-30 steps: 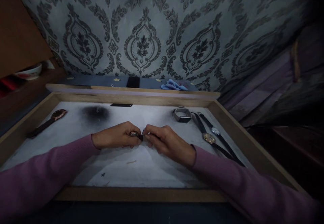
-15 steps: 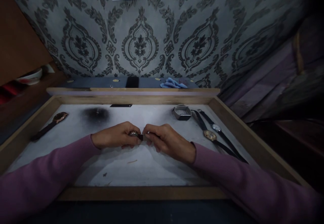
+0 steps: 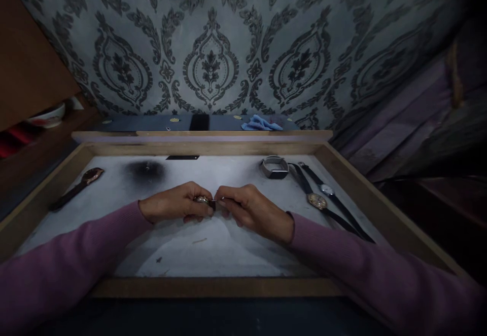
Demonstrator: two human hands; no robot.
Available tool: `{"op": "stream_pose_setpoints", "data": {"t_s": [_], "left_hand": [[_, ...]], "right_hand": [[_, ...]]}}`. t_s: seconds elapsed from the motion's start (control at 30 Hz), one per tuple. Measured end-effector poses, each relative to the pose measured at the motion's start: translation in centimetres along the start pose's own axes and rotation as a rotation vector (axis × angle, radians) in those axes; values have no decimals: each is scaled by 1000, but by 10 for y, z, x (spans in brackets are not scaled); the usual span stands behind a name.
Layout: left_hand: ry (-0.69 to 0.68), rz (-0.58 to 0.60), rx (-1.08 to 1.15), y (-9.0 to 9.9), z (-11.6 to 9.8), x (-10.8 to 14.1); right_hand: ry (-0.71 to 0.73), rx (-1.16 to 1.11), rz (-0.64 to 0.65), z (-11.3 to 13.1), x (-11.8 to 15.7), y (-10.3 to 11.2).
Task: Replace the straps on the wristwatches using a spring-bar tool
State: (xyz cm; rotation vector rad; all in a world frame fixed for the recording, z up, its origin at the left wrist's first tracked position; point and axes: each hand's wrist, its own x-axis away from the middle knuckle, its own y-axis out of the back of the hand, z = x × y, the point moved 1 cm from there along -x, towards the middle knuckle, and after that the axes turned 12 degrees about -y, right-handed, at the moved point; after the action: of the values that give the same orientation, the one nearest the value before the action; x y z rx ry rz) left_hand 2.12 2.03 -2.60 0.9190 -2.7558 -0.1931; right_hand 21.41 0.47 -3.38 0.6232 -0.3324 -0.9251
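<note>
The watch (image 3: 202, 200) was in the left hand (image 3: 173, 204), just above the white floor of a wooden-sided tray (image 3: 213, 288), near its middle, with the fingers clamped around the case and a short dark piece of strap (image 3: 212, 206) pointing toward the right hand (image 3: 253, 212). The right thumb and forefinger were pinched together on a slender object (image 3: 215, 200), too small to make out, close beside that strap. To the right lay a grey-banded watch (image 3: 276, 168), a gold-faced watch (image 3: 317, 201) and a white-faced watch (image 3: 326, 189); a dark-strapped watch (image 3: 74, 189) rested by the left side. A crumpled blue cloth (image 3: 262, 123) lay beyond the far edge.
</note>
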Motion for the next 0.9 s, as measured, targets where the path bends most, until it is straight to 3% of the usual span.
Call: {"op": "stream_pose_setpoints", "data": {"t_s": [0.7, 0.9], "left_hand": [[-6, -9, 3, 0, -3, -1], [8, -6, -3, 0, -4, 0]], "right_hand": [[-45, 46, 43, -1, -2, 3], [25, 147, 12, -1, -2, 6]]}}
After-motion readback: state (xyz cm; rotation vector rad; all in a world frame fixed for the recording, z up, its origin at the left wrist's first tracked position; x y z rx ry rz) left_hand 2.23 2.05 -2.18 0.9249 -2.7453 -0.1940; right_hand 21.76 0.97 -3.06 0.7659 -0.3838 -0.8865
